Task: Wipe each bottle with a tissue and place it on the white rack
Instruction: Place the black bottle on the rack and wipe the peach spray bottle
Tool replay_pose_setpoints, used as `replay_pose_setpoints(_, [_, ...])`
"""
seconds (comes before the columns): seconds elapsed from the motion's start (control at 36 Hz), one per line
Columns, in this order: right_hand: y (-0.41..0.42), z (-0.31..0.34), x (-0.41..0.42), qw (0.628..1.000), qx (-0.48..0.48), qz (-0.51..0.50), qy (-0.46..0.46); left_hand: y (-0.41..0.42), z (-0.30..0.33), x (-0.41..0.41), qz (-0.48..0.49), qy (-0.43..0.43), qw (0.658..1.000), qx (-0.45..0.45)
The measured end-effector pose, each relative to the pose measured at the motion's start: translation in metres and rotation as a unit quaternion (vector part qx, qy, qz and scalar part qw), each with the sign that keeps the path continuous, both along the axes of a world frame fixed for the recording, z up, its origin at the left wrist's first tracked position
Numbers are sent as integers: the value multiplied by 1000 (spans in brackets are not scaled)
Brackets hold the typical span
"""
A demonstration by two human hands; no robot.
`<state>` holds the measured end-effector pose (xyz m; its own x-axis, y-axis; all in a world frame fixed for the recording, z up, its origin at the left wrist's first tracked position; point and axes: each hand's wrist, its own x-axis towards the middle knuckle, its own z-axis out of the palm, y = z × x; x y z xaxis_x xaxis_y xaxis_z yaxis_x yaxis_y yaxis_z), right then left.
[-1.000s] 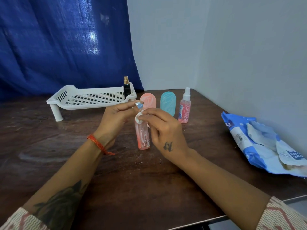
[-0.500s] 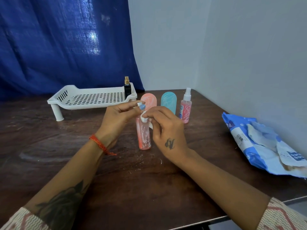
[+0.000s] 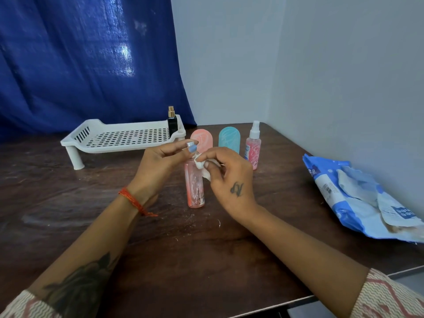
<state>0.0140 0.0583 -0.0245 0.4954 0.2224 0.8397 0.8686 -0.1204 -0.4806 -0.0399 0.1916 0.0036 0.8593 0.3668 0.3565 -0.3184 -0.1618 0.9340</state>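
left hand [image 3: 158,164] pinching pink bottle [image 3: 195,187] top, right hand [image 3: 229,177] pinching tissue [image 3: 203,167] against it

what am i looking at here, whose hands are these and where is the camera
There is no machine here: a person works with two bare hands, and the single camera sits on their head, looking forward and down. The left hand pinches the cap of a pink bottle that stands on the brown table. The right hand pinches a small white tissue against the bottle's neck, wiping it. At the back left is a white rack with one dark bottle already standing in its right corner. Behind the hands stand a pink flat bottle, a teal flat bottle and a pink spray bottle. At the right lies a blue tissue pack.
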Motion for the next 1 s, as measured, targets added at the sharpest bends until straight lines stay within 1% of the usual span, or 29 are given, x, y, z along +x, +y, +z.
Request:
replay_pose_setpoints(0.11, [0, -1, 0, 991, 5, 42, 129, 2, 0, 0, -12, 8, 1000, 7])
replay_pose_setpoints(0.22, [0, 1, 0, 973, 9, 78, 216, 4, 1, -1, -21, 25, 999, 18])
replay_pose_setpoints(0.47, [1, 0, 5, 959, -40, 81, 270, 5, 1, -3, -61, 39, 997, 21])
replay_pose_setpoints(0.56, [-1, 3, 3, 955, -13, 74, 285, 6, 1, -3, -51, 43, 998, 18])
replay_pose_setpoints(0.58, [-2, 4, 3, 957, 6, 65, 281, 5, 1, -3, -48, 42, 998, 19])
replay_pose_setpoints(0.61, [-3, 5, 2, 965, 23, 53, 256, 5, 1, -3, -46, 41, 998, 21])
replay_pose_setpoints(0.67, [-4, 5, -1, 987, 35, 47, 151, 4, 1, -4, -43, 36, 998, 22])
replay_pose_setpoints(0.72, [-2, 1, -4, 997, 21, 53, 50, 4, 1, -5, -35, 40, 998, 23])
replay_pose_setpoints(0.78, [-1, -1, -3, 999, 9, 49, -3, 5, 1, -6, -27, 46, 998, 26])
replay_pose_setpoints(0.83, [-2, -1, -1, 999, 10, 40, -30, 5, 1, -6, -26, 51, 998, 30])
replay_pose_setpoints(0.89, [-5, 0, 2, 999, 16, 43, -9, 4, 1, -6, -29, 54, 998, 29])
replay_pose_setpoints(1.0, [-6, -2, 3, 987, -13, 68, 148, 5, 1, -5, -21, 56, 998, 30])
